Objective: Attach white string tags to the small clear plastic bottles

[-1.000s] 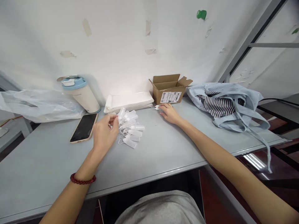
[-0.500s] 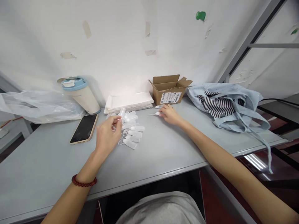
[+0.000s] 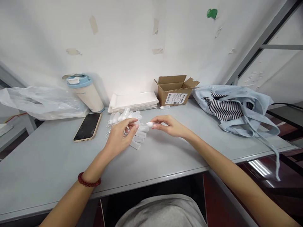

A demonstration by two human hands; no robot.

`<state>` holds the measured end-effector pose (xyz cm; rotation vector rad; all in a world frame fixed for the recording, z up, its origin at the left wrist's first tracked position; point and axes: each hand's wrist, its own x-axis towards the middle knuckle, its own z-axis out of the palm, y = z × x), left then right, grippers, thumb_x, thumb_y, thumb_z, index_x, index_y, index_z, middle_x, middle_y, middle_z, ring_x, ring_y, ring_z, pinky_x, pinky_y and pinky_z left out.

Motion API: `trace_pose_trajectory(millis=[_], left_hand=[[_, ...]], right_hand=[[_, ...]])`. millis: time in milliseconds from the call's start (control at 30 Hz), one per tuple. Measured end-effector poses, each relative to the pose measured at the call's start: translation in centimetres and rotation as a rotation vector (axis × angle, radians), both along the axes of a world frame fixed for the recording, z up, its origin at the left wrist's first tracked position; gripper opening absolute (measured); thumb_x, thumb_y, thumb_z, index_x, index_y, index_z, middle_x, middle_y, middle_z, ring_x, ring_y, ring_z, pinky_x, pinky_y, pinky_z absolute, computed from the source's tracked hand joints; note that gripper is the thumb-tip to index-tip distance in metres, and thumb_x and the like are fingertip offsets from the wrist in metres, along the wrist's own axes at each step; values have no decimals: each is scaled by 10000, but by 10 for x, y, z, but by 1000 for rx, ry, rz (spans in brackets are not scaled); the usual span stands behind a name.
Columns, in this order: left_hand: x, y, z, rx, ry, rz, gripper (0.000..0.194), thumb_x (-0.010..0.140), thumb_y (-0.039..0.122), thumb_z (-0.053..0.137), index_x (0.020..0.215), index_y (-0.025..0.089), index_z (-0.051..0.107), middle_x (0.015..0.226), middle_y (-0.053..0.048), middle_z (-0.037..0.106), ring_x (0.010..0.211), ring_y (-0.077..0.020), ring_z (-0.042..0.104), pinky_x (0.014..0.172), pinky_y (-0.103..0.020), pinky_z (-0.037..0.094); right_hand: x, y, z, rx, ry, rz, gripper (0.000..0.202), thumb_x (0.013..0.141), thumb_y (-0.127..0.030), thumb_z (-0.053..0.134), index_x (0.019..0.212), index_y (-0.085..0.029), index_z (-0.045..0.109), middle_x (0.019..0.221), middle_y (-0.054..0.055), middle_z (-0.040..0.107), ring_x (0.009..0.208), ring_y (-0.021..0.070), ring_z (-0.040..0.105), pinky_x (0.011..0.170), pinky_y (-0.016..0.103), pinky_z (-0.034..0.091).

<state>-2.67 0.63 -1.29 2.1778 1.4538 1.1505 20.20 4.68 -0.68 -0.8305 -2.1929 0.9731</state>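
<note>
My right hand (image 3: 169,125) is closed in a pinch round a small translucent bottle with a white cap (image 3: 149,124). The cap end points left, toward my other hand, and the fingers hide most of the body. My left hand (image 3: 121,131) is curled over the pile of small clear bottles (image 3: 136,145), thumb and forefinger tips close together. What lies between those tips, if anything, is too small to make out. Thin white loops hang from several of the bottles. One separate small bottle (image 3: 165,107) lies in front of the cardboard box.
An open cardboard box (image 3: 174,94) and a stack of white padded envelopes (image 3: 133,102) stand against the wall. Leftward are a phone (image 3: 87,126), a blue-lidded tumbler (image 3: 88,96) and a plastic bag (image 3: 42,104). A light-blue cloth bag (image 3: 236,107) lies at right.
My right hand has moved left from beside the box, bringing a small bottle to the pile. My left hand has shifted slightly right. One bottle stays by the box.
</note>
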Motion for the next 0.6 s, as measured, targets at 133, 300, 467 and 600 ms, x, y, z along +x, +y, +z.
trace_pose_trajectory(millis=[133,300,467,600], left_hand=[[0,-1,1,-8,-16,-9,236,897,332,478,836,173,641,777,-29,687,688,-152,599,599,-252,438],[3,-1,-2,24,-23,-105,193,888,294,512,839,179,659,746,-14,680,675,-143,586,609,-252,423],[5,-2,-3,45,5,-172,185,892,279,522,855,181,674,772,-14,694,673,-137,582,617,-254,418],[5,-3,-2,66,-3,-171,183,892,276,524,855,178,674,750,-16,688,665,-141,586,611,-258,423]], right_hand=[[-1,-1,1,-10,0,-9,246,897,-336,530,1008,-160,661,973,53,688,872,175,592,773,307,443],[-3,-4,1,-20,22,22,258,897,-349,531,993,-151,666,939,53,690,851,170,599,778,303,446],[-6,-8,2,-11,14,35,256,892,-353,541,982,-154,676,907,45,690,808,154,585,760,286,448],[-6,-8,3,-14,24,36,256,895,-351,537,985,-155,674,924,49,693,830,161,597,767,294,455]])
